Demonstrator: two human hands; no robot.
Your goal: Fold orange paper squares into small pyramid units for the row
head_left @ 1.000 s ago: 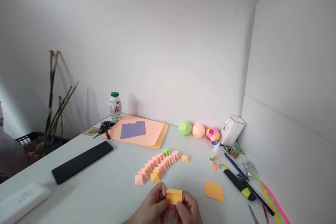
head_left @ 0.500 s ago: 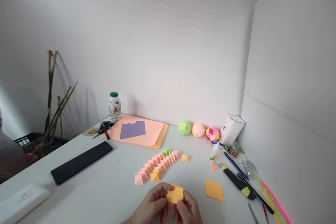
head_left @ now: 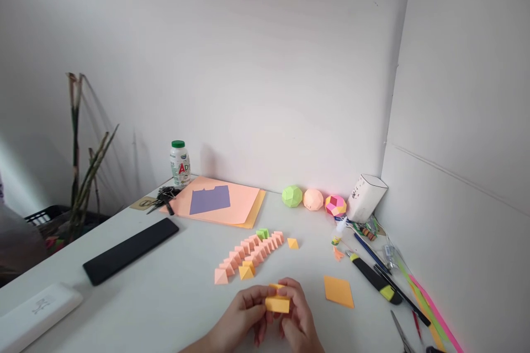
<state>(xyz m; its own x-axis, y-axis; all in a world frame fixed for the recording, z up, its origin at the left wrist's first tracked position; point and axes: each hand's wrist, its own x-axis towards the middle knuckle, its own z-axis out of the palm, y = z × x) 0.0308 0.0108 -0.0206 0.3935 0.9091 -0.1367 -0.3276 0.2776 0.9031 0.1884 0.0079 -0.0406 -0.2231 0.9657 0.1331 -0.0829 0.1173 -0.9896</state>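
Note:
My left hand [head_left: 244,313] and my right hand [head_left: 296,317] meet low in the middle of the view, just above the white table [head_left: 165,298]. Both pinch a small folded piece of orange paper [head_left: 277,303] between fingers and thumbs. Just beyond the hands lies a curved row of several folded pink paper units [head_left: 248,253], with a green unit [head_left: 262,233] at its far end and small orange units [head_left: 247,271] beside it. A flat orange paper square [head_left: 338,290] lies to the right of my right hand.
Three paper balls [head_left: 313,199] and a white cup [head_left: 366,197] stand at the back right. A utility knife [head_left: 375,278], pens, scissors and neon strips lie along the right wall. Coloured sheets [head_left: 219,207], keys, a bottle [head_left: 180,164], a black bar [head_left: 130,251] and a white case [head_left: 37,317] are at left.
The folded orange paper has been turned and pressed flatter between my fingers; my right hand's fingers now curl over its top. The view has shifted slightly.

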